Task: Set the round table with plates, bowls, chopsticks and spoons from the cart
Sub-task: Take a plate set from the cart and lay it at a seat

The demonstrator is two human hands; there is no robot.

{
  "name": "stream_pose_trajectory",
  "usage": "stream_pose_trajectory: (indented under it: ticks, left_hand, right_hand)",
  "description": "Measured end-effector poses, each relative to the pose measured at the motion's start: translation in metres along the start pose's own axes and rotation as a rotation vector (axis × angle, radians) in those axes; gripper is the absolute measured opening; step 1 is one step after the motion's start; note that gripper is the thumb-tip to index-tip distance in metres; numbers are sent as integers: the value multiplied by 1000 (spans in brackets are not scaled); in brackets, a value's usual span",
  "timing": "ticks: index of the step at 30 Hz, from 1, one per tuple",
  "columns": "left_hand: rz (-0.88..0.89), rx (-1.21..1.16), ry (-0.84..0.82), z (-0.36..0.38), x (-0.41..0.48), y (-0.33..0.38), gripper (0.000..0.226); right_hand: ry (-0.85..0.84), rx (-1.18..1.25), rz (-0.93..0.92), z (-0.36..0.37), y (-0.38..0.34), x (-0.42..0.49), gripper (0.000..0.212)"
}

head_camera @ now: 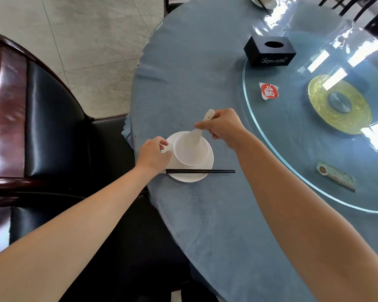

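Note:
A white plate [190, 174] lies near the edge of the round table with the blue cloth [183, 83]. On the plate stands a white bowl [191, 152]. A pair of black chopsticks [205, 171] lies across the plate's near side. My right hand [224, 127] pinches the handle of a white spoon [198, 134], whose scoop rests inside the bowl. My left hand [154, 154] touches the plate's left rim with curled fingers; whether it grips the rim is unclear.
A glass turntable [292, 171] fills the table's right side, carrying a black tissue box [270, 51], a red-and-white packet [268, 91] and a small card [336, 176]. A dark wooden chair with black cushion [52, 118] stands left of the table. Another place setting [262, 1] shows at the far edge.

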State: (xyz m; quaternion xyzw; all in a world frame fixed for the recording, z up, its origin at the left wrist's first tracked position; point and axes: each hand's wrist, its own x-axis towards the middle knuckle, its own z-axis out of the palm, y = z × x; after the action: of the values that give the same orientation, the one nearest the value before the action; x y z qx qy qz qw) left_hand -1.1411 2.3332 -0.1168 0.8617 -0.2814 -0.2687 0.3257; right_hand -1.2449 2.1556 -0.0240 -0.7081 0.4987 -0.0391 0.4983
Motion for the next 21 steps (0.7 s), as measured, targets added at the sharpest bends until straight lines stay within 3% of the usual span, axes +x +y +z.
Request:
stream_pose_trajectory:
  ticks: [4,9,14,21]
  left_hand:
    - [-41,3,-45,6,7,2,38]
    - [-120,-57,-126,17,13,5,44]
    - [-168,-143,-103,25,14,13,33]
    - [-182,-265,-102,27,9,19,24]
  right_hand:
    - [-84,83,27,10,10,12,21]
    - [-151,-216,18,33,24,27,22]
    - [-225,-378,-13,46,23,37,20]
    - [-179,-510,-80,61,12,49,25]
